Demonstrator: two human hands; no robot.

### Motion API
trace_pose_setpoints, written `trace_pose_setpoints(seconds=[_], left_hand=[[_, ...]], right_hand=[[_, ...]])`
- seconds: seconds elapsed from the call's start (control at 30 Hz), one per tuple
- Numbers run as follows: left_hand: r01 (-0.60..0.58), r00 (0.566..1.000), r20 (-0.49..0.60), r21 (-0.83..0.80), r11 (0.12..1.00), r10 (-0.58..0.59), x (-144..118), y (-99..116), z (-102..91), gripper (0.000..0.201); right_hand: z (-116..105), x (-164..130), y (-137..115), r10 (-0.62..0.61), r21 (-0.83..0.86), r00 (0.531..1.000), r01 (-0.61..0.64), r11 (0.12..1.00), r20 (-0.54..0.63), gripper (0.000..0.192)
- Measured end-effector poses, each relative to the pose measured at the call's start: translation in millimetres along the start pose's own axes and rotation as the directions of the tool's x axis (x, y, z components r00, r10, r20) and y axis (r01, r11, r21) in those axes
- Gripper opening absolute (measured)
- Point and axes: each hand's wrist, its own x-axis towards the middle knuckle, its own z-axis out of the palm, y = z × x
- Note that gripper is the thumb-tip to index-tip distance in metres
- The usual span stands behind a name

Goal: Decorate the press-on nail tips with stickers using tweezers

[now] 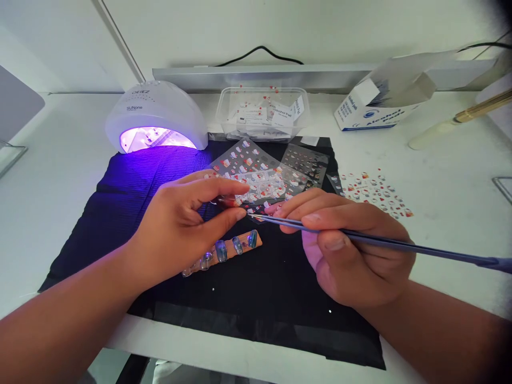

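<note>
My right hand is closed round slim blue-grey tweezers, whose fine tips point left to the fingertips of my left hand. The left thumb and index finger curve toward each other around a small shiny reddish piece, mostly hidden, whose kind I cannot make out. Just below lies a peach-coloured strip with several glossy bluish and clear false nails in a row. Behind the hands, overlapping clear sticker sheets with red and white cartoon figures lie on the black mat.
A white nail lamp, glowing violet inside, stands at the back left. Behind the sheets sits a clear plastic tub with alcohol pad packets. An opened alcohol pad box stands at the back right, near another sticker sheet on the white table.
</note>
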Motion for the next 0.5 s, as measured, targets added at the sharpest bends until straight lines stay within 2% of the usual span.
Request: trace_pose_setpoints(seconds=[0.17, 0.33, 0.5], left_hand=[[0.103, 0.995, 0.007, -0.104, 0.989, -0.103, 4.5, -7.5, 0.1, 0.024], [0.26, 0.966, 0.057, -0.202, 0.944, -0.253, 4.5, -7.0, -0.1, 0.024], [0.193, 0.981, 0.047, -0.19, 0.963, -0.187, 1.7, -2.6, 0.4, 0.024]], right_hand=[[1.5, -0.1, -1.1, 0.036, -0.023, 0.998, -0.037, 0.999, -0.059, 0.021], [1.6, -1.9, -1.1, 0.109, -0.037, 0.991, -0.112, 0.993, -0.073, 0.019], [0.0, -3.3, 0.1, 0.151, -0.059, 0.986, -0.155, 0.986, -0.069, 0.018]])
